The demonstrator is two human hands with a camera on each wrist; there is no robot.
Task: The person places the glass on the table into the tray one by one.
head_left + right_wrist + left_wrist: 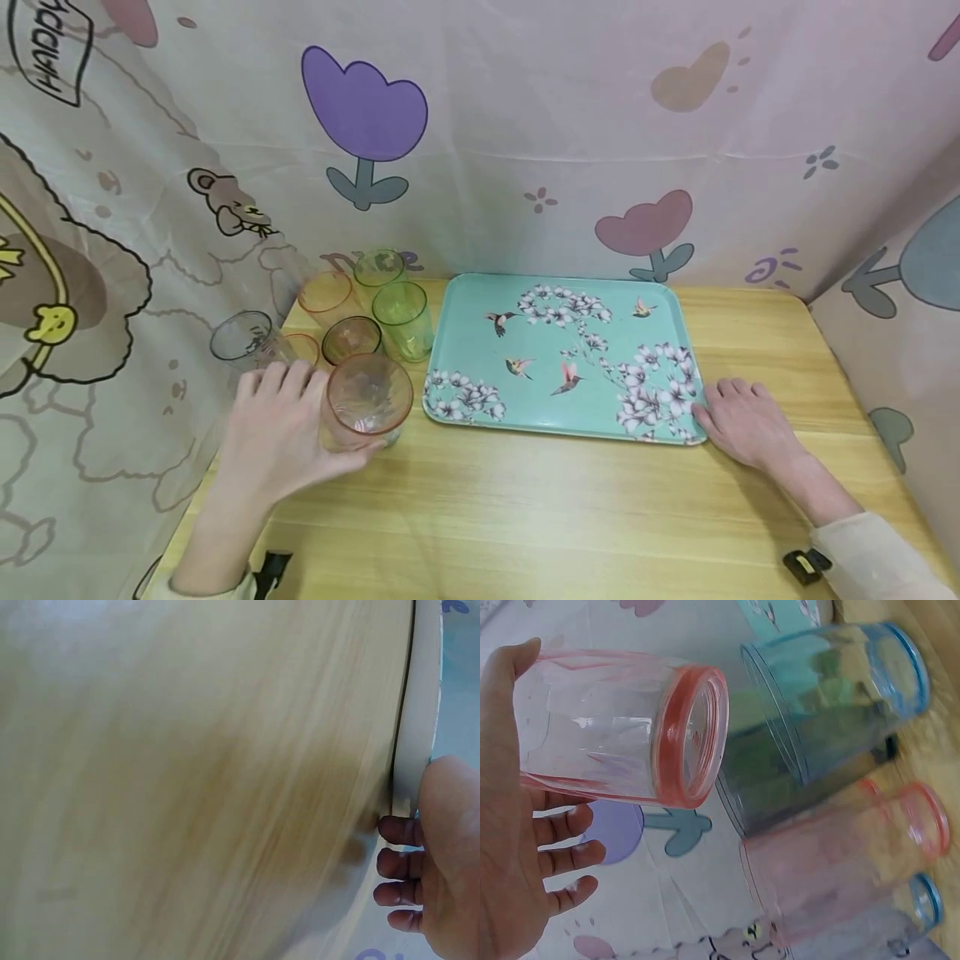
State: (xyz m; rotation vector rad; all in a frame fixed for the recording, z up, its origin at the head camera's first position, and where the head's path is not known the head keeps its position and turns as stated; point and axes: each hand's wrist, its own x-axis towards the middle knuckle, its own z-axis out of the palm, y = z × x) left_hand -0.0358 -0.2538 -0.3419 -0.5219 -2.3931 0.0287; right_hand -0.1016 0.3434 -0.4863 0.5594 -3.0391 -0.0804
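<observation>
My left hand (273, 429) holds a clear tumbler with a pink rim (369, 396), thumb on one side and index finger on the other. In the left wrist view this tumbler shows its pink base ring, raised above the standing ones, and the other fingers are spread below it. My right hand (750, 425) rests on the table at the front right corner of the turquoise tray (465, 333), thumb touching the tray's edge. Flowers and hummingbirds decorate the tray. In the right wrist view, the fingers (401, 864) lie beside the tray's side wall.
Several coloured tumblers stand left of the tray: green (405, 325), orange (325, 296), dark (352, 340) and a bluish-grey one (243, 337) at the far left. A blue tumbler (840, 690) shows in the left wrist view. Patterned cloth (487, 100) hangs behind the wooden table (540, 517).
</observation>
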